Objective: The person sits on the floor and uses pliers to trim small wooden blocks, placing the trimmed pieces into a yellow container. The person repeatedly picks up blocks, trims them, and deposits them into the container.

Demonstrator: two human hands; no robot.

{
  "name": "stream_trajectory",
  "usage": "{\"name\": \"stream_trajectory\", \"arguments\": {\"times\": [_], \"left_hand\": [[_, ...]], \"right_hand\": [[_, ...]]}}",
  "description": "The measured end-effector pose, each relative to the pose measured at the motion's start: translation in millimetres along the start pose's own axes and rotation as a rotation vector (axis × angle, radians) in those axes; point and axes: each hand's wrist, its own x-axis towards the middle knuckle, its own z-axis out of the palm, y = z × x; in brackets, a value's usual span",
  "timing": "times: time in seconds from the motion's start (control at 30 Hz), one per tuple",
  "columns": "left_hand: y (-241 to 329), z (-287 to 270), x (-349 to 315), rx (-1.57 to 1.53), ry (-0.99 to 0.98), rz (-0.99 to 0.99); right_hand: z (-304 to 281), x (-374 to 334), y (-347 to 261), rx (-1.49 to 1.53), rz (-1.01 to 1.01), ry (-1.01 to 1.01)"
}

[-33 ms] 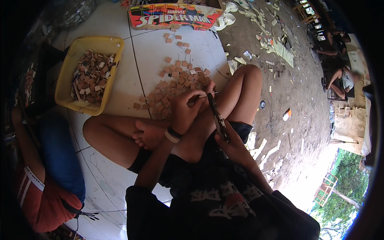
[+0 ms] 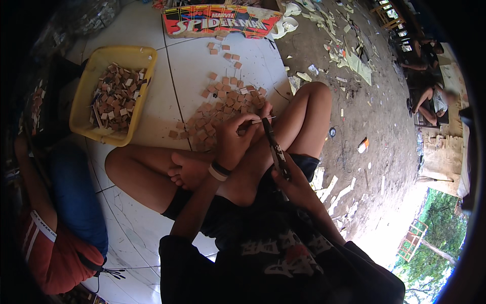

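Note:
In front of my crossed legs, my left hand (image 2: 235,138) pinches a thin, pale stick-like piece (image 2: 268,119) between thumb and fingertips. My right hand (image 2: 294,181) is closed round a long, narrow dark tool (image 2: 276,149) with pale patches, perhaps pliers or a cutter. The tip of this tool meets the thin piece right by my left fingertips. Beyond my left hand, a loose heap of small square brown tiles (image 2: 230,104) lies on the white floor. My bare foot (image 2: 190,172) rests left of my left wrist.
A yellow plastic tub (image 2: 76,109) at the left holds many similar brown squares. A red printed box (image 2: 217,23) stands at the far side. Close on my left sits a person in a red top (image 2: 63,261). Scraps litter the bare ground (image 2: 354,106) to the right.

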Motion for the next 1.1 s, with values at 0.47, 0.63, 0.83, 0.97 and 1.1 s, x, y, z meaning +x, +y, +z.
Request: {"name": "stream_trajectory", "arguments": {"times": [0.47,0.63,0.83,0.97,1.1], "left_hand": [[2.1,1.1,0.1,-0.039,0.040,0.021],[3.2,0.0,0.3,-0.027,0.032,0.005],[3.0,2.2,-4.7,-0.257,0.147,-0.045],[6.5,3.0,-9.3,-0.095,0.189,0.058],[6.3,2.1,-9.8,-0.017,0.194,0.083]], "right_hand": [[2.0,1.6,4.5,0.022,-0.069,-0.015],[0.0,1.7,-0.2,0.000,-0.031,-0.027],[8.4,4.8,-3.4,-0.175,-0.039,0.058],[14.6,13.0,5.9,-0.673,-0.266,0.262],[12.8,15.2,14.5,-0.734,-0.262,0.261]]}}
